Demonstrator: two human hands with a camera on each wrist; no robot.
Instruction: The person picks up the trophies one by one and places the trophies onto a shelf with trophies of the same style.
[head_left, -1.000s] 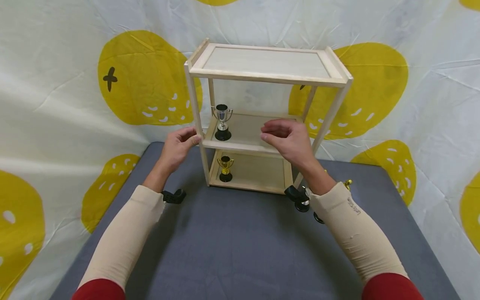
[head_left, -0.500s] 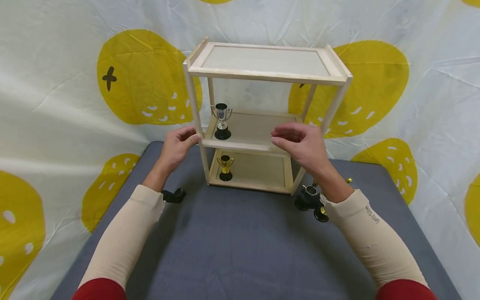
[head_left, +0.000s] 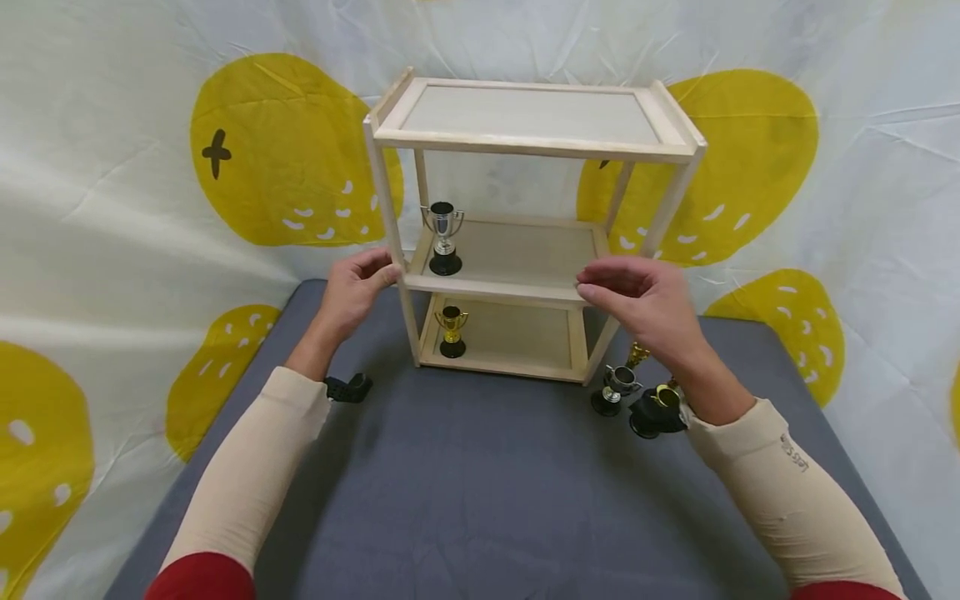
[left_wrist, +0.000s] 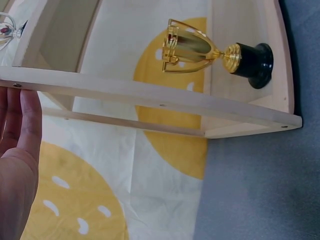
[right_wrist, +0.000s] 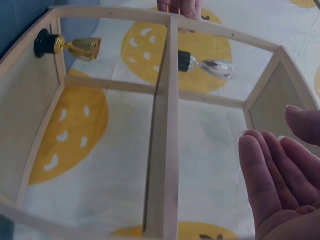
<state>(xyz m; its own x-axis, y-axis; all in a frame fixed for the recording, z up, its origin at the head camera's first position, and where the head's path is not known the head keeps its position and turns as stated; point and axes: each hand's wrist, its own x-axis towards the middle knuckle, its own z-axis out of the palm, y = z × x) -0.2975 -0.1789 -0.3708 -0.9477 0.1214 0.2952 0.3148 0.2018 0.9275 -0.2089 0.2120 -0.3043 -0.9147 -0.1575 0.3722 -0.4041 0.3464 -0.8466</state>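
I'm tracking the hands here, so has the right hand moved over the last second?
Yes. The right hand has shifted to the right along the front of the wooden shelf, from the middle of the middle board to its right front post. It holds nothing.

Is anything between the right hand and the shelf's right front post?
Nothing visible. The right hand hovers open just in front of the wooden shelf, near its right front post; the loose trophies sit lower, on the mat.
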